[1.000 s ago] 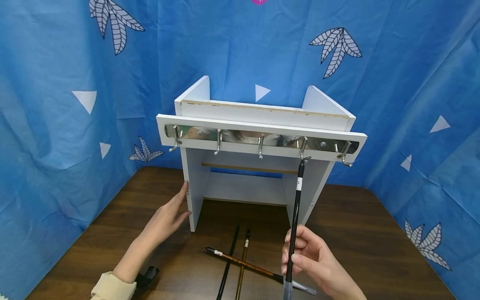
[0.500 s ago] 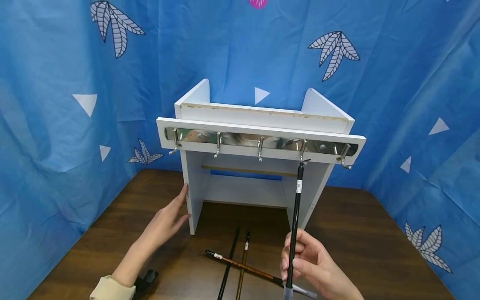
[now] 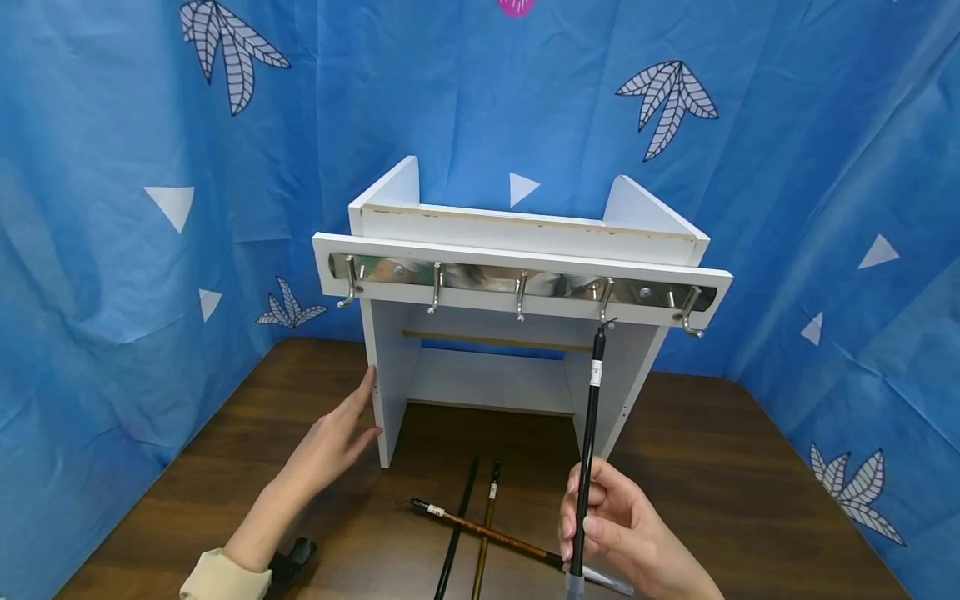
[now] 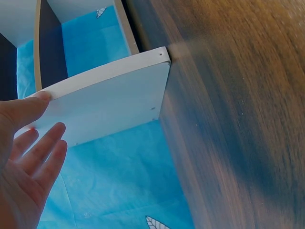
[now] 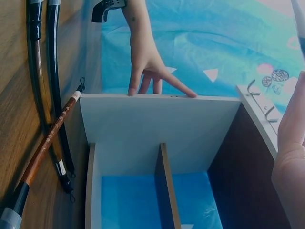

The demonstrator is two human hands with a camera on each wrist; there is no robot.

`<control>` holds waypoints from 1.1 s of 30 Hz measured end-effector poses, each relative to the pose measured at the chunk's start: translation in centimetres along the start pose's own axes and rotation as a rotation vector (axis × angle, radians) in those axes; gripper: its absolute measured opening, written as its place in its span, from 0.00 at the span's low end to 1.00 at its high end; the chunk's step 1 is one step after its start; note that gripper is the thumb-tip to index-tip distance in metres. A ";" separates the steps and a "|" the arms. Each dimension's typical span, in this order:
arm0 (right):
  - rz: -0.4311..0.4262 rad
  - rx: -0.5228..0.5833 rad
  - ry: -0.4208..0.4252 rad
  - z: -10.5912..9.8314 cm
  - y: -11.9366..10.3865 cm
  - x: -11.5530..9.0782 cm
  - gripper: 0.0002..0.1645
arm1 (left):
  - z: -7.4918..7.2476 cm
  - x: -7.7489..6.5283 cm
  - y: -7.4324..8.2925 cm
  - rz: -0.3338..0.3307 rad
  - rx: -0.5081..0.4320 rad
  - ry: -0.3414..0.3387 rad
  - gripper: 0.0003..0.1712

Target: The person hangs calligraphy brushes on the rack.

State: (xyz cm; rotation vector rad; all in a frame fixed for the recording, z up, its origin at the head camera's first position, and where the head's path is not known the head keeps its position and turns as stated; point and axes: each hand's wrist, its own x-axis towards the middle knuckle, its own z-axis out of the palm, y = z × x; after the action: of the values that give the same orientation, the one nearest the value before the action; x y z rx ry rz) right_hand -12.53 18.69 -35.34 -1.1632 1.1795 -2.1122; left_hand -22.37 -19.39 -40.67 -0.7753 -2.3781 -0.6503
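- R hand [image 3: 618, 529] pinching black brush [image 3: 588, 446] btwn thumb & fingers; brush nr-upright, loop end right by 4th hook [image 3: 605, 300] from L
- L hand [image 3: 326, 450] relaxed, fingers apart, touching L side of white shelf [image 3: 525, 237]
- On counter [image 3: 705, 483]: brown brush [image 3: 521, 544] lying across 2nd dark brush [image 3: 464, 497] & gold-brown brush [image 3: 481, 565]
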 end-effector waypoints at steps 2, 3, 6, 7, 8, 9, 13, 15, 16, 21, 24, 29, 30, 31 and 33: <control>-0.002 0.000 -0.001 0.0 0.0 0.0 0.19 | 0.0 0.0 0.0 -0.002 -0.001 0.002 0.61; -0.004 0.002 -0.002 0.0 0.0 0.0 0.19 | 0.0 0.1 0.0 -0.003 -0.001 0.002 0.61; -0.020 0.002 -0.011 0.0 0.1 0.0 0.19 | 0.0 0.1 0.0 -0.006 -0.002 -0.001 0.61; -0.027 0.003 -0.015 -0.1 0.2 0.0 0.19 | 0.0 0.1 0.0 -0.006 -0.002 -0.004 0.61; -0.032 0.006 -0.018 0.0 0.2 0.0 0.19 | 0.0 0.1 0.1 -0.007 -0.003 -0.006 0.61; -0.038 0.010 -0.021 0.0 0.2 -0.1 0.19 | 0.0 0.0 0.1 -0.006 -0.002 -0.007 0.61; -0.044 0.027 -0.032 0.0 0.4 -0.2 0.19 | 0.0 0.0 0.1 -0.002 0.004 -0.001 0.61; -0.046 0.039 -0.043 0.0 0.5 -0.2 0.19 | 0.0 0.0 0.1 0.001 0.007 0.005 0.61; -0.049 0.044 -0.050 0.0 0.6 -0.2 0.19 | 0.0 0.0 0.1 0.002 0.006 0.006 0.61; -0.050 0.074 -0.064 0.1 0.7 -0.4 0.19 | -0.1 0.1 0.1 0.001 -0.001 0.000 0.61; -0.041 0.074 -0.055 0.1 0.8 -0.4 0.19 | -0.1 0.0 0.2 -0.007 -0.005 -0.007 0.61; -0.046 0.068 -0.064 0.0 0.9 -0.5 0.18 | 0.0 0.0 0.2 -0.004 -0.005 -0.002 0.61; -0.048 0.068 -0.067 0.0 1.0 -0.6 0.18 | 0.0 0.0 0.1 0.000 -0.003 0.002 0.61; -0.052 0.066 -0.069 0.0 1.0 -0.6 0.18 | 0.0 0.0 0.1 0.005 -0.001 0.005 0.61; -0.053 0.071 -0.070 0.0 1.0 -0.6 0.18 | 0.0 0.0 0.1 0.014 0.002 0.012 0.60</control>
State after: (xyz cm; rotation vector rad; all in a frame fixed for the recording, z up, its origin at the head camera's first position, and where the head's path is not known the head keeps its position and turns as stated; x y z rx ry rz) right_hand -12.25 18.59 -36.47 -1.2390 1.0450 -2.1163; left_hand -22.30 -19.34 -40.65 -0.7850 -2.3600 -0.6451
